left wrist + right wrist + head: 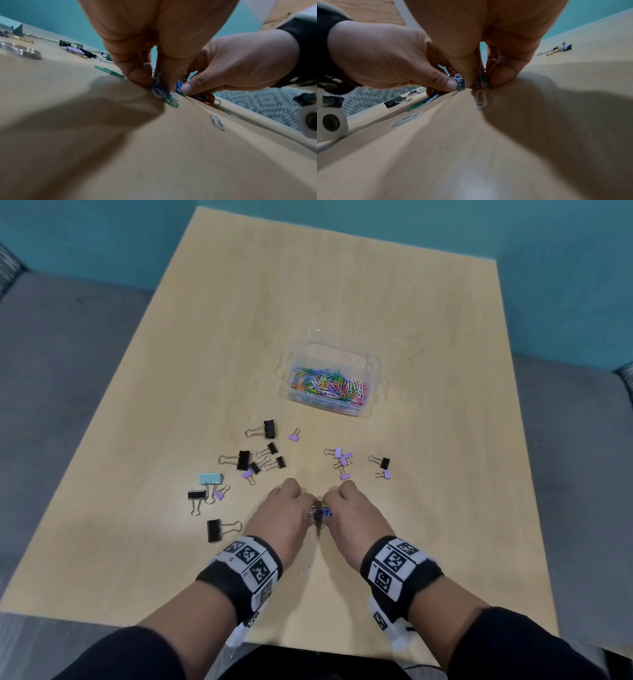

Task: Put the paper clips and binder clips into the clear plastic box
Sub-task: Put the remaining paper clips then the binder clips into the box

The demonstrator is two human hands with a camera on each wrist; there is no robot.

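Teal walls and grey upholstery frame a pale wooden table (342,302), where both hands work close together near the front edge. The left hand (282,517) curls its fingers down to the tabletop, thumb and fingertips (139,75) closed together on a small cluster of coloured paper clips (163,94) that lies against the wood. The right hand (356,517) mirrors it, thumb and fingertips (503,75) pressed together on its own bunch of clips (482,82), with one white clip sticking out below them. The two hands nearly touch, knuckles raised, with the clips between them. A single white paper clip (306,567) lies loose on the table between the wrists. The clear plastic box (375,378) sits open farther back and slightly right, well apart from the hands, its floor already covered with colourful paper clips. Binder clips (265,429) in black, lilac and pale blue lie scattered between the box and the hands, mostly to the left. Marker-printed bands (250,556) wrap both wrists.
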